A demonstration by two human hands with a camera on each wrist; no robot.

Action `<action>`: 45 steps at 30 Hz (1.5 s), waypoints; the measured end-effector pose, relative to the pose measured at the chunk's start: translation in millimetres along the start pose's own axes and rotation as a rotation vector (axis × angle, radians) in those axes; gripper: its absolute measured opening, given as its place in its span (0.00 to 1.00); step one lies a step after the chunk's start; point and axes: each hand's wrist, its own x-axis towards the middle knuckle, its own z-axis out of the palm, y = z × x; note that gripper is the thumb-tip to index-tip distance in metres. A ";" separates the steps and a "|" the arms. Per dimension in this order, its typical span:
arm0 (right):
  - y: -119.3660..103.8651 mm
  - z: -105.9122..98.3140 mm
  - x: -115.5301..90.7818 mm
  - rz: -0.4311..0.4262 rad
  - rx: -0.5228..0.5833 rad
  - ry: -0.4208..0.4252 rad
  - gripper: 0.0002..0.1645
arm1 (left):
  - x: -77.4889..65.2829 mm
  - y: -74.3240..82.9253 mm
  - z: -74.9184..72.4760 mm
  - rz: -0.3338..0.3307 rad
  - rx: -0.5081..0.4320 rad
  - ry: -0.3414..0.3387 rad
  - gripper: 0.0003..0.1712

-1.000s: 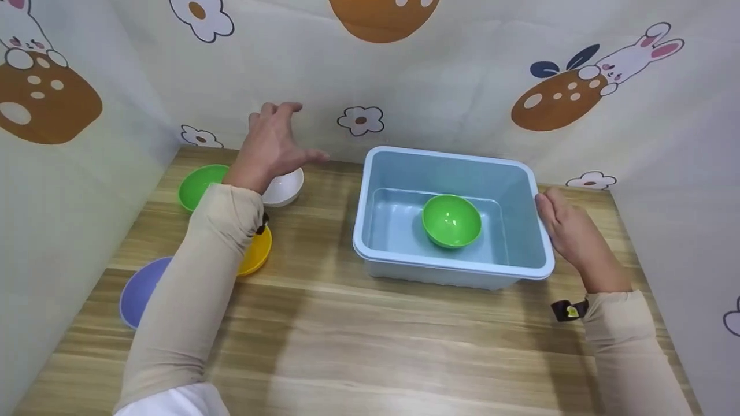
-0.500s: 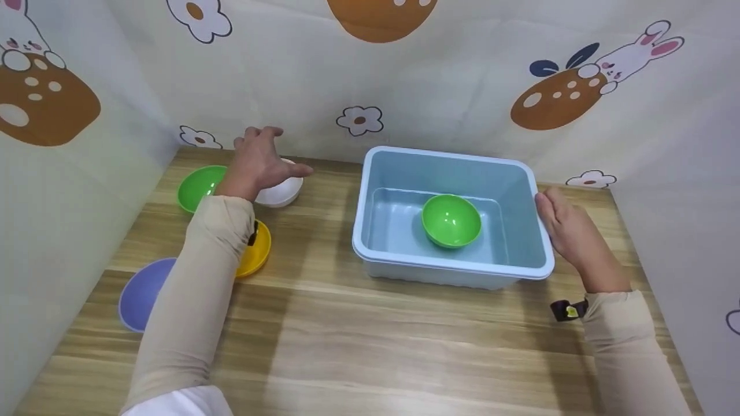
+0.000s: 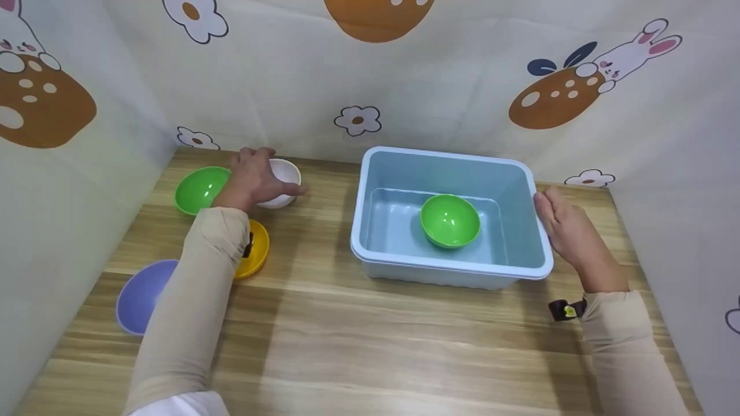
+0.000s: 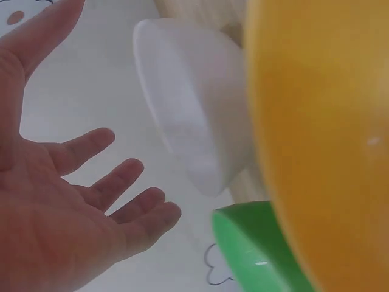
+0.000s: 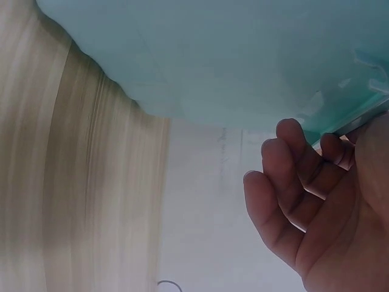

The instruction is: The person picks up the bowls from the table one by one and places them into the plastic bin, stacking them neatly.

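My left hand [image 3: 252, 180] hovers over a small white bowl [image 3: 284, 171], fingers spread and thumb held away. In the left wrist view a gap separates the hand [image 4: 73, 201] from the white bowl [image 4: 188, 103], which stands beyond the fingertips. At the right, my right hand [image 3: 572, 231] holds the rim of a light blue plastic tub [image 3: 451, 268]. The right wrist view has its fingers [image 5: 282, 176] curled below the rim, beside the tub's outer wall [image 5: 200, 55]; the thumb is mostly hidden there. Inside the tub sits a green bowl [image 3: 450, 221].
Left of the white bowl is another green bowl [image 3: 201, 189]. A yellow bowl [image 3: 258, 248] and a purple bowl [image 3: 139, 297] are partly covered by the left forearm. Patterned cloth walls [image 3: 439, 86] border the wooden tabletop [image 3: 370, 346].
My left hand has come down and slightly left, nearer to the white bowl. The right hand stays at the tub's rim, and the bowls have not moved.
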 end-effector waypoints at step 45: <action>-0.6 1.5 -0.2 0.003 0.018 0.027 0.25 | 9.9 -0.8 21.0 -0.113 0.096 -0.077 0.68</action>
